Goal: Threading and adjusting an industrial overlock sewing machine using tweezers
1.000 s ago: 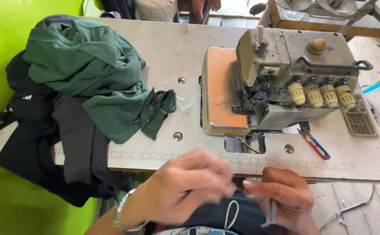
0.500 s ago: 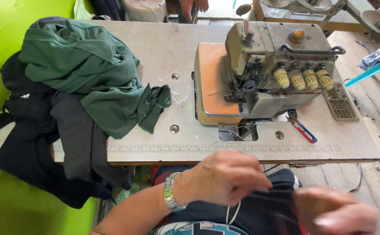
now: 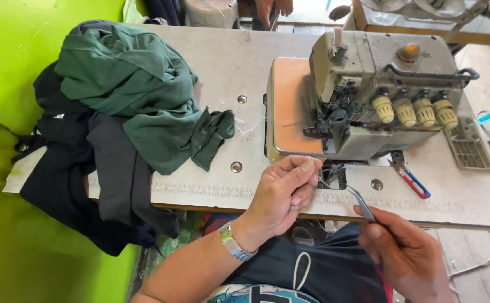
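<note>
Left hand (image 3: 283, 193): lower centre of frame, fingers curled together, fingertips pinched near a fine thread just below the sewing machine (image 3: 379, 98); whether the thread is actually gripped cannot be told. Wrist bearing a metal watch (image 3: 232, 244).
Right hand (image 3: 407, 255): lower right, closed on metal tweezers (image 3: 360, 197), tips angled up-left toward the small opening under the machine's needle area, just beside the left fingertips.
Surroundings: overlock-type machine, beige-grey, four cream tension knobs along its front, orange-tan bed plate on its left side, occupying upper right of the table (image 3: 228, 73). Red-and-blue thread snips (image 3: 408, 178) lying on the table just right of the hands, below the machine. Vented grey plate (image 3: 469, 151) at right of the machine.
Obstructions: machine body directly above both hands, closing off the way upward; snips near the right hand.
Cloth: green garment pile (image 3: 138, 95) upper left on the table, one end trailing toward centre; black and grey fabric (image 3: 88, 168) beneath it, hanging over the table's left and near edges.
Edges and room: near table edge running directly under both hands; bare tabletop between green pile and machine, centre frame. Bright green wall (image 3: 9, 56) along the left. Dark garment across the lap at bottom centre.
</note>
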